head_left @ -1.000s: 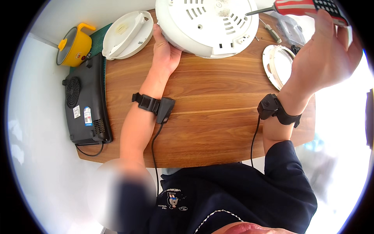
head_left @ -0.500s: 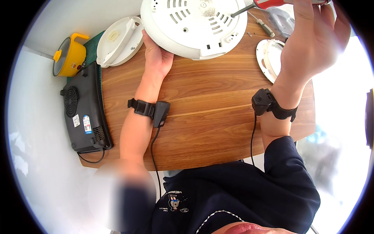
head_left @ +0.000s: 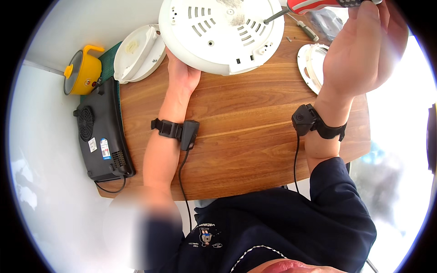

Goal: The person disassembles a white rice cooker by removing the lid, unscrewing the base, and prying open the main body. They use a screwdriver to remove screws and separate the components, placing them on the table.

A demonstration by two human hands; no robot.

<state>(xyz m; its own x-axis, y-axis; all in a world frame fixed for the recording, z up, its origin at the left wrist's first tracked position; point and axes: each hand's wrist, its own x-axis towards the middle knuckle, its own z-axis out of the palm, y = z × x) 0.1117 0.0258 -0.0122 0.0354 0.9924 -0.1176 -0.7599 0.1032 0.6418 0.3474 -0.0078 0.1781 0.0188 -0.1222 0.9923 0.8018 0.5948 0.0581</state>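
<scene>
- My left grip (head_left: 183,75) supports the white housing (head_left: 221,37) by its rim on the side toward the worktop's left edge; it is bent around the rim, and most of its fingers go out of sight behind it, so how tightly they close I cannot tell.
- The white housing is up over the worktop (head_left: 246,132), toward the far edge, its vented face turned to me and its farthest part cut off from view.
- It is round and shallow, matt white, with groups of narrow slots fanning around the middle and a grey-brown smudge over the centre.
- A small round hole sits in the face, two dark rectangular openings lie close to the rim nearest me, and small moulded fittings stand near the edge.
- My right grip (head_left: 364,45) is closed around the end of the screwdriver (head_left: 309,4), whose handle is red, white and dark; its grey shaft slants to the vented face, the tip at the slots on the right. Whether it sits in a screw I cannot tell.
- By the worktop's far left corner lie a white dish-like part (head_left: 133,50) and a yellow pot (head_left: 88,75); a black appliance (head_left: 102,150) lies along the left edge.
- Toward the far right corner are a grey-handled screwdriver (head_left: 309,32) and a white ring part (head_left: 309,68).
</scene>
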